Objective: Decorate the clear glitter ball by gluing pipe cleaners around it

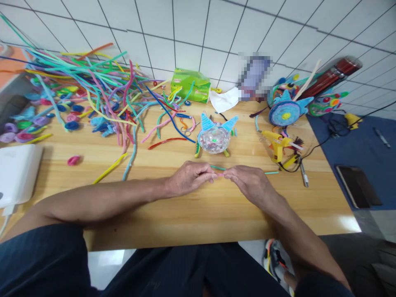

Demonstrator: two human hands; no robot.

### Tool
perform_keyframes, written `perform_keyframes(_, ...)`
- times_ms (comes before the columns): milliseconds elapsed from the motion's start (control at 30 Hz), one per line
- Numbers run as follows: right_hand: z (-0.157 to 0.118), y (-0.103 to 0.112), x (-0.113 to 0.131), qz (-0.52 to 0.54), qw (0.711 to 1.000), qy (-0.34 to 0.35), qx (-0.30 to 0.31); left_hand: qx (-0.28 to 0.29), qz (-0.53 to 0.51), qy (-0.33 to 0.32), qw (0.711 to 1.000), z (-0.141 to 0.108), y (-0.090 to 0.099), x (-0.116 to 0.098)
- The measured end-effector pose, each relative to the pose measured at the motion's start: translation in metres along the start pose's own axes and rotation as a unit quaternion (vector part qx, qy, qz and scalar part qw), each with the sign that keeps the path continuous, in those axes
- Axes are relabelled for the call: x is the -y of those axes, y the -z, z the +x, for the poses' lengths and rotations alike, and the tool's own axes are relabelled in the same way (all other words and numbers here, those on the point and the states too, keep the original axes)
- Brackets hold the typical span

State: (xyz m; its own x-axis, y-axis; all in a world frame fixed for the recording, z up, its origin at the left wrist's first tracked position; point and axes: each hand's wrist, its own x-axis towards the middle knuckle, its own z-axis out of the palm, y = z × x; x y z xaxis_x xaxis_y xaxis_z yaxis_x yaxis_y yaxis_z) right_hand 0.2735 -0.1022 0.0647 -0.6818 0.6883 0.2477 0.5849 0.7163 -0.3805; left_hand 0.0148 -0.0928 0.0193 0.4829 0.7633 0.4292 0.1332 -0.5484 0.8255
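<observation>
Between my two hands, low over the wooden table, is a short pink pipe cleaner (220,175). My left hand (194,177) pinches one end of it, and my right hand (247,181) pinches the other. Most of its length is hidden by the fingers. A green pipe cleaner (218,168) lies just behind the hands, partly covered by the right one. Beyond them stands a clear rounded craft figure (215,140) with blue pointed ears and yellow-green feet.
A tangle of coloured pipe cleaners (105,90) covers the back left. A white power adapter (20,175) sits at the left edge. Tissues (193,85) stand by the tiled wall. To the right are a yellow glue gun (275,142), a pen (304,173) and a blue coiled craft piece (284,113).
</observation>
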Motion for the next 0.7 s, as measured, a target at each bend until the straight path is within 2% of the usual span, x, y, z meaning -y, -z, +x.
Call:
perform_keyframes(133,0.003,0.005,-0.004,-0.004,1.0,-0.011,0.018,0.009,0.009,0.007,1.0,0.001,0.002,0.001)
perform_keyframes(200,0.004,0.007,-0.008,0.005,0.999,-0.024,0.028,-0.01,0.013,0.018,1.0,0.002,0.003,0.002)
perform_keyframes(333,0.004,0.008,-0.023,0.046,0.996,-0.059,0.05,-0.144,0.059,0.036,0.987,0.006,0.009,0.013)
perform_keyframes(400,0.005,0.006,-0.03,0.062,0.994,-0.094,-0.003,-0.198,0.095,0.045,0.974,0.009,0.012,0.024)
perform_keyframes(467,0.009,0.0,-0.036,0.073,0.983,-0.143,-0.084,-0.198,0.12,0.065,0.971,0.013,0.014,0.038)
perform_keyframes(533,0.016,-0.008,-0.041,0.101,0.968,-0.185,-0.134,-0.17,0.124,0.091,0.973,0.017,0.015,0.052)
perform_keyframes(633,0.029,-0.022,-0.047,0.174,0.95,-0.22,-0.137,-0.135,0.105,0.098,0.98,0.025,0.016,0.066)
perform_keyframes(700,0.037,-0.028,-0.051,0.212,0.94,-0.231,-0.136,-0.126,0.084,0.09,0.984,0.03,0.017,0.068)
